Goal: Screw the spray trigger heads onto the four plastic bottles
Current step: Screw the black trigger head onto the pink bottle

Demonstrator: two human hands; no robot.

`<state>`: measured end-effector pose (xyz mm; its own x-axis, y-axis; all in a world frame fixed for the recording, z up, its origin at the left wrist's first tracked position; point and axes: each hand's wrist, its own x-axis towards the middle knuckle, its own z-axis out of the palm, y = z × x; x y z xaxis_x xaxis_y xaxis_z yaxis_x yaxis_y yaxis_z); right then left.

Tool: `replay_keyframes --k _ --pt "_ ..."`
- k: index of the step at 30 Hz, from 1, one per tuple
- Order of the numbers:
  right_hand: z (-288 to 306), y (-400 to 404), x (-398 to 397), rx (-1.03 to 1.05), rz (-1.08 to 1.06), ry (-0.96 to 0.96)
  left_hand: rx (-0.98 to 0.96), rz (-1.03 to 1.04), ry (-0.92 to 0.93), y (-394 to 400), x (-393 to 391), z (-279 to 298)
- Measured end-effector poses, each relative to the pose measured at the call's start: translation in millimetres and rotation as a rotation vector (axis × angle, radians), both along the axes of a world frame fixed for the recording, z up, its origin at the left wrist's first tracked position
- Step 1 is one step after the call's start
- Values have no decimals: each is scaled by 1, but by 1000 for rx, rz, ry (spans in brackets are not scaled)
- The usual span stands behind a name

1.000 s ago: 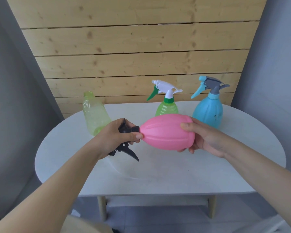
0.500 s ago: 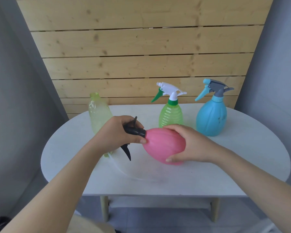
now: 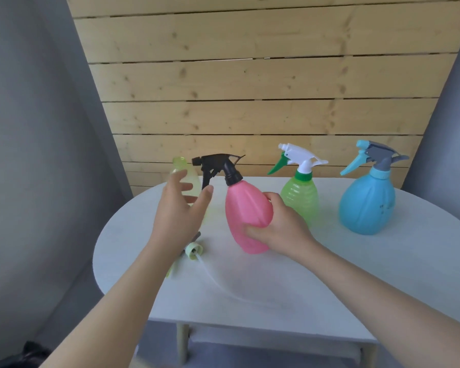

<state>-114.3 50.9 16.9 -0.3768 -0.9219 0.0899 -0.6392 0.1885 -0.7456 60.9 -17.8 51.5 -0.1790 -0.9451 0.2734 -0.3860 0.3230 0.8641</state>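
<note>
The pink bottle (image 3: 246, 211) stands nearly upright on the white table (image 3: 329, 274), tilted a little left, with a black trigger head (image 3: 218, 166) on its neck. My right hand (image 3: 279, 229) grips its lower right side. My left hand (image 3: 179, 213) hovers open just left of the black trigger, fingers spread, touching nothing. Behind that hand stands a pale yellow-green bottle (image 3: 182, 173) with no head. A loose yellow-green trigger head (image 3: 193, 251) with a clear tube lies on the table below my left hand. The green bottle (image 3: 300, 195) and blue bottle (image 3: 367, 203) each carry a head.
A wooden plank wall (image 3: 250, 88) rises behind the table, with grey walls on both sides. The clear dip tube (image 3: 223, 282) trails across the table's front. The table's front edge lies just below my forearms.
The pink bottle went from lying sideways in both hands to standing upright on the table. My left hand let go of the black trigger head and opened.
</note>
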Motion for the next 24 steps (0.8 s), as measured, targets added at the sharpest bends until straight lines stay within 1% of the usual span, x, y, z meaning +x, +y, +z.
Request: replay_keyframes --k 2,5,9,13,16,22,24 --pt "-5 -14 10 15 -35 -35 88 -5 34 -3 2 -6" --pt "-13 -33 22 -8 -96 -38 137 -8 -77 -8 5 -16" --pt "-26 -44 29 -112 -196 -62 176 -20 -155 -12 10 -24" --pt "-35 -48 31 -210 -245 -137 257 -72 -178 -14 10 -29" --pt "-38 -51 31 -233 -241 -156 263 -92 -237 -14 9 -32" --pt "-44 -51 30 -221 -223 -170 242 -97 -253 -16 13 -31" --pt "-45 -49 29 -185 -224 -219 237 -82 -235 -17 17 -29"
